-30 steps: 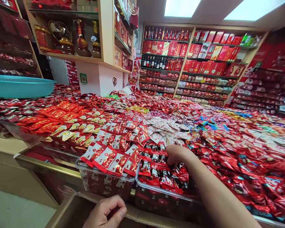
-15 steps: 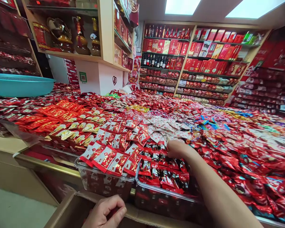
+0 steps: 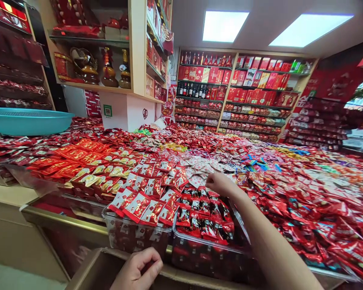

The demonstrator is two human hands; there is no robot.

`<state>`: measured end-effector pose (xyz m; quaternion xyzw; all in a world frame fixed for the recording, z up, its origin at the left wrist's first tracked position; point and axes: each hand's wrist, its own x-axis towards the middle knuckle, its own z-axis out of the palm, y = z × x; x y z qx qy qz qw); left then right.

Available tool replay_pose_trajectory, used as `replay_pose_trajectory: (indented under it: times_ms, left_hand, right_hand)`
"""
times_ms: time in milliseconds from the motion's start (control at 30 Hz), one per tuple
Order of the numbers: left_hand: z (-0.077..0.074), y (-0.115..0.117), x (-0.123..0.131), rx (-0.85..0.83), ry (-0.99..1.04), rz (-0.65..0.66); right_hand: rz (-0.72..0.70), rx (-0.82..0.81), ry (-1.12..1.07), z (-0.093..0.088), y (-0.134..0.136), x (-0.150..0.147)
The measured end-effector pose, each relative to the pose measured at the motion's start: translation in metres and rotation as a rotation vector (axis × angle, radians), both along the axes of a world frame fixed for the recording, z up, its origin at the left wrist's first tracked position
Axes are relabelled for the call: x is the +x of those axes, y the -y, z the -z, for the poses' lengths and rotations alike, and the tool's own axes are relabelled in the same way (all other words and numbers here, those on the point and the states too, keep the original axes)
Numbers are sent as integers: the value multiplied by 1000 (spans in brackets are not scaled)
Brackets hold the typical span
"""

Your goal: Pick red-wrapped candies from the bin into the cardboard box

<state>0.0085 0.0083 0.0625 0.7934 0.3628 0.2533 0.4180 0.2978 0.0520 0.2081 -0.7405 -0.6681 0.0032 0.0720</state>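
My right hand (image 3: pixel 220 184) is above the far end of a clear plastic bin (image 3: pixel 210 243) full of red-and-black wrapped candies (image 3: pixel 208 217). Its fingers curl under and are hidden, so what they may hold does not show. White printed packets (image 3: pixel 196 171) lie just beyond it. Low in the view, my left hand (image 3: pixel 139 269) is closed over an open cardboard box (image 3: pixel 89 268), thumb against curled fingers; its palm is hidden. Between the hands and to the left, red-and-white candy packets (image 3: pixel 142 206) are heaped in another clear bin (image 3: pixel 137 237).
Heaps of wrapped sweets (image 3: pixel 290 189) spread across the counter. A blue plastic basket (image 3: pixel 30 122) rests on the left side. Nearby, a white pillar (image 3: pixel 121 112) supports a wooden display cabinet (image 3: pixel 136 52). Shelves of bottles and red boxes (image 3: pixel 257 96) line the back wall.
My right hand has risen slightly and moved left, off the black-and-red candies toward the white packets. My left hand stays closed over the box. The camera view has tilted up somewhat.
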Motion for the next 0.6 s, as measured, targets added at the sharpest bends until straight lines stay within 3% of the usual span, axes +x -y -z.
replay_pose_trajectory:
  times_ms: [67,133,233,333,467,600]
  left_hand:
    - [-5,3,1,-16,46,2]
    - [-11,10,5,-55,107,-32]
    - [-23,27,16,-87,212,-76]
    - [-39,45,29,-96,260,-44]
    - [-72,49,44,-52,217,105]
    - [-108,23,73,398,128,387]
  right_hand:
    - [-43,92,-36,-14,21,-20]
    - [-132,137,-100,-16,52,-50]
    - [-338,29,-395,11,103,-98]
    - [-336,-61,-779,49,139,-123]
    - [-303,39,-958,72,161,-114]
    - [-199,73,-989,85,180,-85]
